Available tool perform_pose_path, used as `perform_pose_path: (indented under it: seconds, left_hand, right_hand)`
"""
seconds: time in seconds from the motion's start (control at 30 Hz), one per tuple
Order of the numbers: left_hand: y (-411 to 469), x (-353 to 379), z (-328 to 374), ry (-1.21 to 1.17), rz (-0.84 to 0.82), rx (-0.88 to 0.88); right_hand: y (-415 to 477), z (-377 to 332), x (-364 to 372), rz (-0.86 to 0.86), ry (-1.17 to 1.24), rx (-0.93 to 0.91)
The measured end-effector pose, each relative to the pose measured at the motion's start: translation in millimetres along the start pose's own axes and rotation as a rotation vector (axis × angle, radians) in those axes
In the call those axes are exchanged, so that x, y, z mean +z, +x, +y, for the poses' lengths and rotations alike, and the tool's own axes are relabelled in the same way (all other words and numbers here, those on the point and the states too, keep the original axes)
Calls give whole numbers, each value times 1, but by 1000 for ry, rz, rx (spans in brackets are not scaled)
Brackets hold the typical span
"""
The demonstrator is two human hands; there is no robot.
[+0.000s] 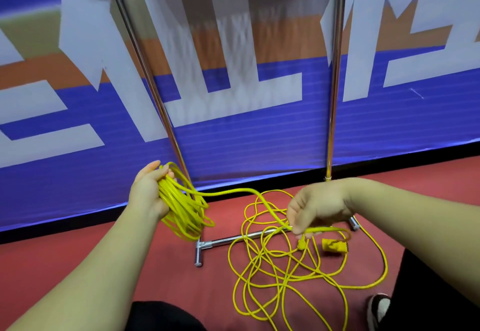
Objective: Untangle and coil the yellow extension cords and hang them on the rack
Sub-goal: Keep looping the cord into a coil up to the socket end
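Left hand [148, 193] grips coil [181, 211]; right hand [319, 206] apparently pinches cord [233, 191].

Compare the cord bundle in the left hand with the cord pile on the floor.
The bundle is wound in neat, stacked loops; the pile sprawls in loose, crossing loops. The bundle hangs in the air from the left hand; the pile lies on the red floor, across the rack's base bar. The bundle is compact; the pile spreads wide. Both are yellow cord.
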State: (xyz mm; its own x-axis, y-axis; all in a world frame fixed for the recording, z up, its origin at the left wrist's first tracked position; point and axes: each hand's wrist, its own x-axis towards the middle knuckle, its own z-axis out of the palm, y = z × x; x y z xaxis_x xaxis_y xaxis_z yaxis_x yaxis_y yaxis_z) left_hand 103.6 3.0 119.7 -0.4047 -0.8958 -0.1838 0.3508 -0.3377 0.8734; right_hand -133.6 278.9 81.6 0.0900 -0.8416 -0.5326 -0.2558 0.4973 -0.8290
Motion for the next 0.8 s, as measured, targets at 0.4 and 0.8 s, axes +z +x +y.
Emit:
perform_pose_path:
  seconds: [0.4,0.8]
  left_hand:
    - [-49,50,25,-76,-650,-116]
    - [-54,38,42,-153,-774,-150]
  right_hand:
    - [17,45,-1,270,-639,591]
    - [-4,96,-38,243,-727,500]
